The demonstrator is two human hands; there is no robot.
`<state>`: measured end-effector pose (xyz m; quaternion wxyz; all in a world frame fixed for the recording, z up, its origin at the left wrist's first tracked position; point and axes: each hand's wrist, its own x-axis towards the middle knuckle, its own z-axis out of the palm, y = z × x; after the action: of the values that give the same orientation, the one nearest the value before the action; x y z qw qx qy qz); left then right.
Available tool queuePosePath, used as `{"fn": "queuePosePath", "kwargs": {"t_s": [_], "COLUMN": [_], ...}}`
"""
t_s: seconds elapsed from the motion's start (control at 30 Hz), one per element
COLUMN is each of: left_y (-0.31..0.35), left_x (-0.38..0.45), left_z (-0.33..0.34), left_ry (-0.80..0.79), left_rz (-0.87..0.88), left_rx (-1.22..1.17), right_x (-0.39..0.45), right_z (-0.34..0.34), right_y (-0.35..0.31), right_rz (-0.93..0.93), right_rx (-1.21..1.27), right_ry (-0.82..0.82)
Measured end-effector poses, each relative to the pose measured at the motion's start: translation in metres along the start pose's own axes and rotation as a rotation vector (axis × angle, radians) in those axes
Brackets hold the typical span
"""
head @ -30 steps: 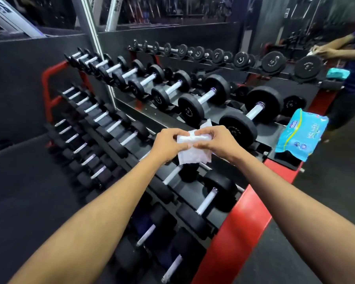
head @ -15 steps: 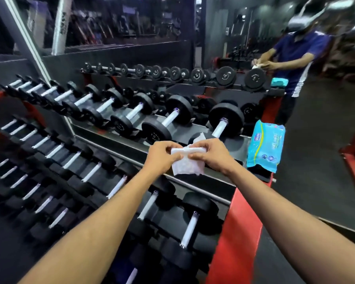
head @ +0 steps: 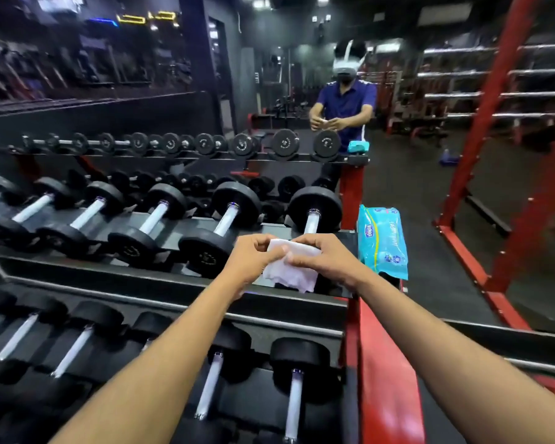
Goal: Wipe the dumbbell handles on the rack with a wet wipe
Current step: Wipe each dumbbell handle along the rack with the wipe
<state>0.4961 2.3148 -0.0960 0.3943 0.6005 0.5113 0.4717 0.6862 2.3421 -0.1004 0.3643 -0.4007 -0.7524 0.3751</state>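
Wet wipe (head: 290, 267) still pinched in both hands' grip, left hand (head: 250, 259), right hand (head: 321, 257), view raised.

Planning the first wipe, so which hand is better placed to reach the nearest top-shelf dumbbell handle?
Probably the right hand: it holds the wet wipe directly below the rightmost dumbbell handle; the left hand sits further left.

Both hands—left (head: 251, 259), right (head: 318, 257)—pinching a white wipe (head: 291, 271) above the dumbbell rack (head: 161, 277).
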Motion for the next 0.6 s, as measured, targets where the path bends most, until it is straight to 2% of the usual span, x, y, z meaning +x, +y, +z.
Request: {"fn": "queuePosePath", "kwargs": {"t_s": [0.13, 0.33, 0.43, 0.6], "left_y": [-0.006, -0.016, -0.021, -0.031], "left_x": [0.018, 0.044, 0.054, 0.068], "left_z": [0.004, 0.020, 0.029, 0.050], "left_ry": [-0.022, 0.149, 0.211, 0.382], "left_rz": [0.017, -0.019, -0.063, -0.057], "left_rx": [0.008, 0.036, 0.031, 0.162], "right_x": [0.005, 0.028, 0.043, 0.076], "right_z": [-0.003, -0.029, -0.042, -0.064], "right_y": [0.005, 0.029, 0.045, 0.067], "right_rz": [0.042, 0.112, 0.146, 0.263], "right_rx": [0.141, 0.133, 0.113, 0.045], "right_ry": [0.017, 0.057, 0.198, 0.511]}}
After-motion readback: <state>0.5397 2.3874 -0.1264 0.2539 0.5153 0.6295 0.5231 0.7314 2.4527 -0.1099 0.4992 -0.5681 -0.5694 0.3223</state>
